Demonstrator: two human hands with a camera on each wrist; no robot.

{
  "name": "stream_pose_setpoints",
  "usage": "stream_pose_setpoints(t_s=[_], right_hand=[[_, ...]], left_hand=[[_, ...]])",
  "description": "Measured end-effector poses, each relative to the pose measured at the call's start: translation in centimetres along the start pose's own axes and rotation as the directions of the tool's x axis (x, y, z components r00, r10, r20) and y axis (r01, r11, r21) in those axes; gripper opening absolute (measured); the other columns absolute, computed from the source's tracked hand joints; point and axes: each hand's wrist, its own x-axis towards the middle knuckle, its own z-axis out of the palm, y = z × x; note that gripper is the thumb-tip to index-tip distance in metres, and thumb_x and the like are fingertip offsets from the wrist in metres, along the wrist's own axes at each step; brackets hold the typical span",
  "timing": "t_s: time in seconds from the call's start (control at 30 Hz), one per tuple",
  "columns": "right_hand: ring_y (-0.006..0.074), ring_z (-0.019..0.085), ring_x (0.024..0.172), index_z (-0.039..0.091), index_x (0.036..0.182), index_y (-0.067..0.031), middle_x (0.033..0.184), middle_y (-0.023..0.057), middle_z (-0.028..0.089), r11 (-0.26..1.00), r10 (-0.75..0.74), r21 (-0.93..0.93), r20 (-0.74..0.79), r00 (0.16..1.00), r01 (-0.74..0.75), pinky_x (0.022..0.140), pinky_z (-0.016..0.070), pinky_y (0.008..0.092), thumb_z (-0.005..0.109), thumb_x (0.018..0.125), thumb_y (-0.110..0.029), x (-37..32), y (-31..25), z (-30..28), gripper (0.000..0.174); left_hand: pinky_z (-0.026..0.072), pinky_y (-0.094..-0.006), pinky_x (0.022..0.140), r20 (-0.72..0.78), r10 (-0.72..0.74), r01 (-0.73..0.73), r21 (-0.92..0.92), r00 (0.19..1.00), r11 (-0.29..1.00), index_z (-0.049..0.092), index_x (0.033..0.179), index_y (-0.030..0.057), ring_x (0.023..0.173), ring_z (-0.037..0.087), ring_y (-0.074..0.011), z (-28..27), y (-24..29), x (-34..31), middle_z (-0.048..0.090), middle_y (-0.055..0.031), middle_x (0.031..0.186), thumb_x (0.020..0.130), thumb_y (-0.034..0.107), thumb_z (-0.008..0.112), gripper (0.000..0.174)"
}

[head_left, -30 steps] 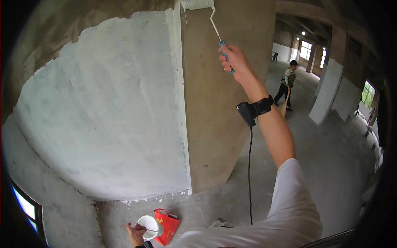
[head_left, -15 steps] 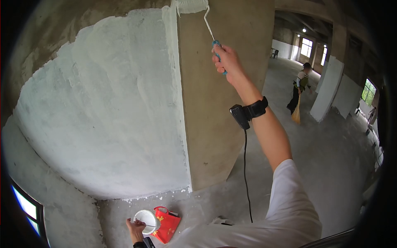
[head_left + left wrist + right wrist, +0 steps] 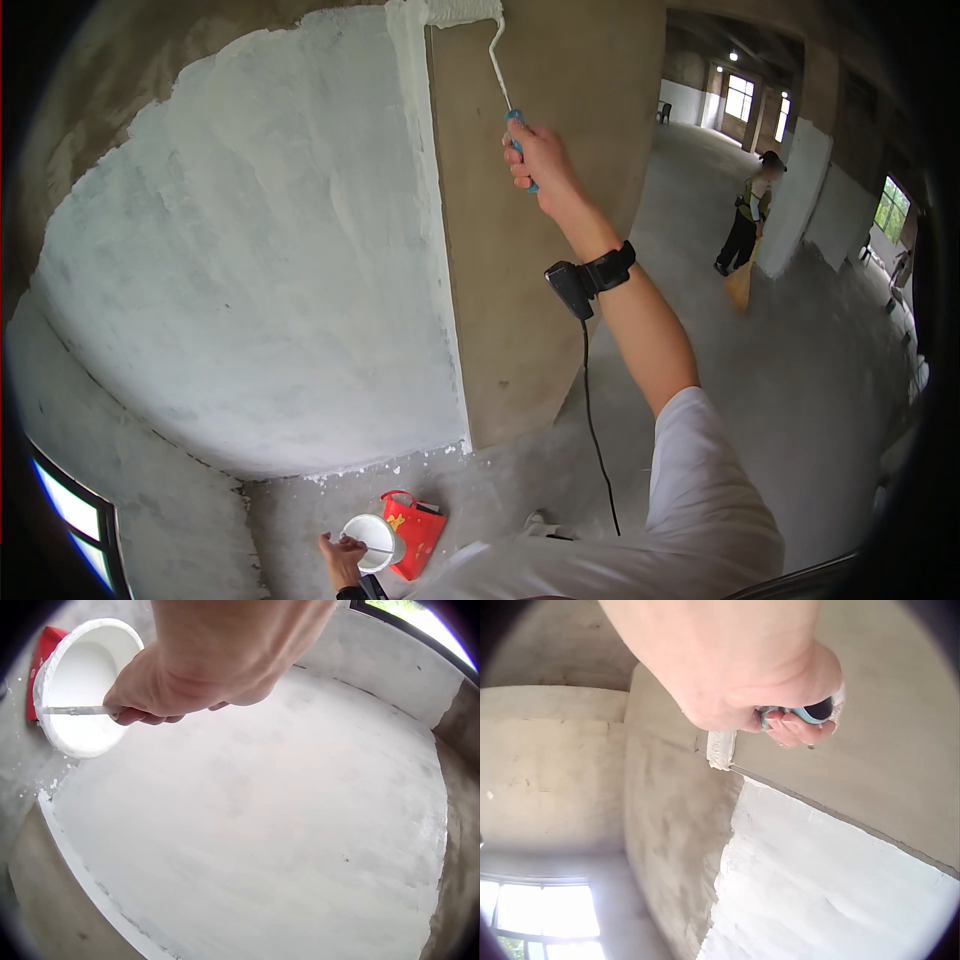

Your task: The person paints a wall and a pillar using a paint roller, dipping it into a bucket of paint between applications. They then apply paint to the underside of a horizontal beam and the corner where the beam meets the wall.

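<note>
My right hand (image 3: 545,168) grips the blue handle (image 3: 515,120) of a paint roller high in the head view. Its white, paint-laden roller sleeve (image 3: 464,11) lies against the corner where the white-painted wall (image 3: 250,250) meets the bare column face (image 3: 530,300). The right wrist view shows the fingers curled round the handle, with the sleeve beyond, at the upper end of the painted area. Low down, my left hand (image 3: 343,558) holds a white bucket (image 3: 133,637) by its thin handle (image 3: 79,710). White paint is inside the bucket.
A red bag (image 3: 420,535) with a yellow pattern stands beside the bucket. White paint drips spot the floor (image 3: 500,480) along the wall's foot. A black cable (image 3: 590,410) hangs from my right wrist. Farther right, a person (image 3: 748,215) holds a straw broom (image 3: 739,288).
My right hand and the roller have shifted left, bringing the sleeve over the corner onto the painted wall's edge. The person with the broom has moved right. My left hand keeps hold of the bucket.
</note>
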Motion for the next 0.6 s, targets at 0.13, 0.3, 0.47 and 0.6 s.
stream_pose_setpoints(t_s=[0.13,0.3,0.47,0.6], right_hand=[[0.0045,0.035,0.045,0.053,0.080,-0.0065,0.062,-0.0040,0.045,1.000,0.022,0.013,-0.012,1.000,-0.022,0.040,0.0257,0.0244,0.052,0.099,-0.030,-1.4,1.1,0.1,0.030],[0.0043,0.034,0.045,0.051,0.079,-0.0076,0.061,-0.0042,0.044,0.998,0.057,0.005,-0.033,0.998,-0.057,0.040,0.0253,0.0243,0.052,0.100,-0.031,-3.1,2.8,-0.1,0.031],[0.0042,0.033,0.045,0.051,0.079,-0.0078,0.060,-0.0044,0.042,0.996,0.088,0.017,-0.020,0.996,-0.088,0.040,0.0249,0.0240,0.052,0.100,-0.031,-4.8,5.3,-0.6,0.031],[0.0043,0.032,0.044,0.050,0.079,-0.0078,0.059,-0.0046,0.041,0.990,0.141,0.004,-0.038,0.989,-0.141,0.040,0.0245,0.0242,0.051,0.100,-0.030,-6.3,6.6,-0.5,0.031]], left_hand=[[0.0320,-0.0344,0.061,0.002,-0.064,0.064,-0.025,0.998,0.998,0.041,0.073,0.0092,0.058,0.036,-0.0159,1.2,0.5,-2.6,0.036,-0.0006,0.061,0.083,0.050,0.050,0.043],[0.0326,-0.0356,0.061,0.016,-0.059,0.059,0.006,0.998,0.998,0.043,0.075,0.0071,0.062,0.037,-0.0187,0.8,1.5,-1.1,0.038,-0.0030,0.063,0.082,0.052,0.051,0.046],[0.0311,-0.0340,0.060,0.020,-0.060,0.059,0.060,0.998,0.996,0.043,0.069,0.0110,0.055,0.037,-0.0139,2.1,1.7,-1.0,0.037,0.0004,0.057,0.080,0.048,0.051,0.040],[0.0310,-0.0337,0.060,0.004,-0.045,0.044,0.105,0.999,0.993,0.043,0.068,0.0118,0.054,0.037,-0.0140,2.9,2.4,-1.8,0.036,0.0011,0.056,0.080,0.049,0.050,0.040]])
